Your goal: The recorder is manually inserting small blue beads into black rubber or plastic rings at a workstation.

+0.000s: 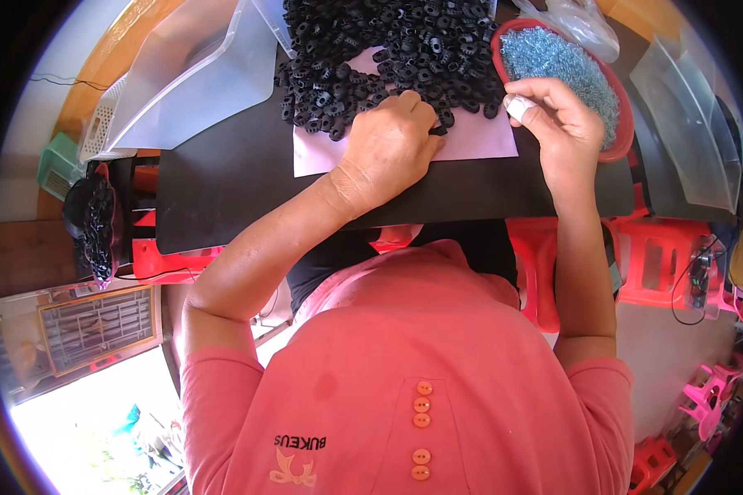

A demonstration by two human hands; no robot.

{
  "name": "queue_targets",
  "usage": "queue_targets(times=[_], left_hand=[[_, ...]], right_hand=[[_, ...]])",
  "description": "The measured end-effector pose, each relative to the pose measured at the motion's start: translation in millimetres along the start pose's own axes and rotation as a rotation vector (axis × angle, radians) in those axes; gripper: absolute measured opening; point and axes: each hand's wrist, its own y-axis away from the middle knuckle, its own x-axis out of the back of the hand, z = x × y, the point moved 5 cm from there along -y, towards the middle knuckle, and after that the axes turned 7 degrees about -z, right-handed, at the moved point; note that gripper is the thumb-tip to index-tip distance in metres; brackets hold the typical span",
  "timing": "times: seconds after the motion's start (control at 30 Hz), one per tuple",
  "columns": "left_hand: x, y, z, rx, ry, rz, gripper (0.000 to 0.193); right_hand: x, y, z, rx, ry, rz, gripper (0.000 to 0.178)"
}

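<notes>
A heap of small black plastic pieces [413, 49], which look like cord locks, covers the far middle of the table on a pale pink sheet [479, 137]. My left hand [392, 144] is at the heap's near edge, its fingers curled down; whatever is in them is hidden. To the right, my right hand [563, 124] is raised by the near left side of a red bowl [627, 132] full of tiny shiny bluish pieces [565, 70], perhaps springs. Thumb and index finger come together in a pinch, and a white wrap [518, 108] covers the thumb tip. What they pinch is too small to make out.
A translucent plastic bin [198, 91] stands left of the heap, and another clear bin [685, 124] is at the far right. Behind the bowl lies a clear plastic bag [582, 29]. The dark table [231, 190] ends close to my body; red stools [656, 256] stand around it.
</notes>
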Motion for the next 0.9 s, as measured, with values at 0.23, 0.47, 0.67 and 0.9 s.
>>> queue_targets(times=[0.23, 0.47, 0.67, 0.9], left_hand=[[-6, -4, 4, -0.066, -0.054, -0.006, 0.015], [-3, 3, -7, -0.077, -0.023, 0.048, 0.012], [-6, 3, -2, -0.076, -0.056, 0.046, 0.014], [1, 2, 12, -0.217, 0.179, -0.022, 0.013]], right_hand=[[-11, 3, 3, -0.012, 0.002, -0.038, 0.013], [-43, 4, -2, 0.142, 0.476, -0.200, 0.011], [-54, 3, -6, 0.195, 0.581, -0.201, 0.015], [-68, -55, -24, 0.300, 0.746, -0.291, 0.012]])
